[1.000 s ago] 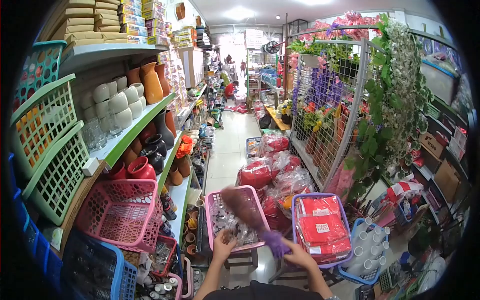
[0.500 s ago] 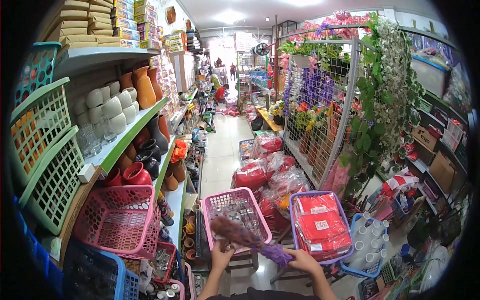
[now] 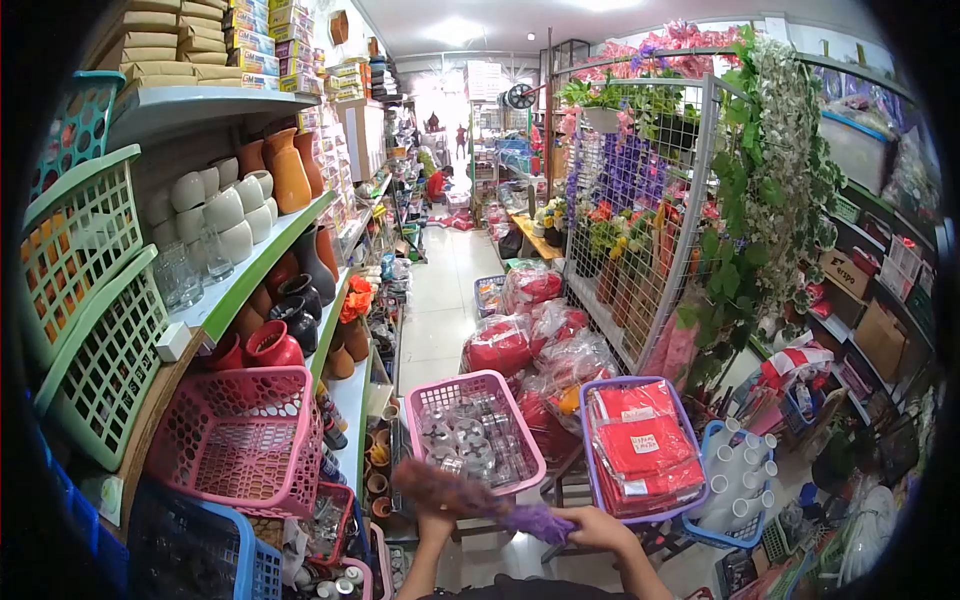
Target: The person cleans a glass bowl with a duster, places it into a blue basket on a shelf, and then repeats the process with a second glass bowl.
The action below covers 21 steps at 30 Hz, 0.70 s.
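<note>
My right hand (image 3: pixel 592 527) is closed around the purple end of a feather duster (image 3: pixel 455 492). My left hand (image 3: pixel 436 522) sits under its fluffy head; I can't tell whether those fingers are gripping it or only touching it. The duster lies almost level between my hands, low in the view. Its head is a shaggy brownish-maroon tuft pointing to my left, and its purple part runs back into my right fist.

Just beyond the duster is a pink basket (image 3: pixel 524 428) holding small clear glass pieces, its near edge partly hidden by the tuft. Beside it on my right, a purple basket (image 3: pixel 586 440) is packed with red packets (image 3: pixel 640 445), and past that a blue basket (image 3: pixel 700 535) holds white bottles (image 3: pixel 735 478). Bagged red goods (image 3: pixel 510 345) are piled behind these baskets, crowding the right side of the aisle floor (image 3: pixel 445 300).

On my left, a second pink basket (image 3: pixel 240 440) juts from the shelving under red clay pots (image 3: pixel 265 345). A wire grid panel (image 3: pixel 690 230) hung with artificial flowers and vines stands on my right.
</note>
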Motion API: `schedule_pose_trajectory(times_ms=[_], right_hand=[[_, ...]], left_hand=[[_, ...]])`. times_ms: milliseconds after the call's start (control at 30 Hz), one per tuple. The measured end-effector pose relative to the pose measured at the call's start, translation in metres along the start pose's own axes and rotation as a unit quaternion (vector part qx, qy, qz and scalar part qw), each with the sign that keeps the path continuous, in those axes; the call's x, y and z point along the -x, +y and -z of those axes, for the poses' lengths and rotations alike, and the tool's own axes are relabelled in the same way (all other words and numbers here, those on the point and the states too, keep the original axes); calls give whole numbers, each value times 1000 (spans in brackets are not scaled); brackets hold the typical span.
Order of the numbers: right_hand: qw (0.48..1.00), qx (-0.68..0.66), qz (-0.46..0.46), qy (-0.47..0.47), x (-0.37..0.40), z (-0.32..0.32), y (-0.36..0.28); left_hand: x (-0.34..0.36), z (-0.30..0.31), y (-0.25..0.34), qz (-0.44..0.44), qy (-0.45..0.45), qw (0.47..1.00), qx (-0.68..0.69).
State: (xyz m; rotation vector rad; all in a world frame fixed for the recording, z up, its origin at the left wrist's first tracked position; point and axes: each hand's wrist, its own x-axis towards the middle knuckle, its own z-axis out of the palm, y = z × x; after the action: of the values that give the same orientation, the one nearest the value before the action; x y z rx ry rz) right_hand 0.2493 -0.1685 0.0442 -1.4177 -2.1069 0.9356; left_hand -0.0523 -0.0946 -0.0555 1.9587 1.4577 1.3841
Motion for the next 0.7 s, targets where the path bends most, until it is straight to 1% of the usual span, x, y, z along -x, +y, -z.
schedule_pose_trajectory(times_ms=[33,67,100,133,167,233,267,300,333,367,400,433,467,500,567,600,633,700], right_hand=[[999,16,43,-30,2,0,6],[998,31,55,15,3,0,7],[998,31,55,16,4,1,5],[998,0,-9,55,7,8,-9],[992,-31,-74,93,8,13,-16],[993,-14,-65,101,15,12,-7],[995,-46,-79,44,19,12,-3],[993,-77,-91,-13,23,13,1],[995,-72,-61,-19,26,14,0],[995,-74,-62,-17,28,15,-3],[995,-72,-68,25,30,16,-8],[993,-69,-75,66,31,16,-15],[988,-66,-98,102,30,12,-14],[988,-65,-98,104,31,14,-16],[988,-91,-86,93,35,17,-20],[989,-112,-78,62,38,17,-14],[989,-112,-77,63,39,24,-20],[982,-44,-184,-13,41,39,-39]], left_hand=[[-1,0,5,-2,-3,1000,1],[-2,2,18,95,16,991,96],[-4,4,32,191,35,963,188],[-9,5,47,159,49,953,253],[-5,0,43,189,36,955,227],[-5,-1,50,195,25,955,221],[-3,-4,39,195,22,955,221],[0,-10,19,41,22,995,90],[-4,-6,23,-117,22,992,-44],[-5,-7,30,-118,19,992,-43],[-4,-10,39,26,31,995,88],[-5,-10,50,170,41,961,215],[-3,-14,49,143,46,957,249],[-2,-19,47,141,46,957,251],[-4,-22,51,151,37,965,212],[-2,-24,55,169,57,952,248],[-2,-30,32,7,44,994,95],[-5,-27,55,70,37,967,242]])
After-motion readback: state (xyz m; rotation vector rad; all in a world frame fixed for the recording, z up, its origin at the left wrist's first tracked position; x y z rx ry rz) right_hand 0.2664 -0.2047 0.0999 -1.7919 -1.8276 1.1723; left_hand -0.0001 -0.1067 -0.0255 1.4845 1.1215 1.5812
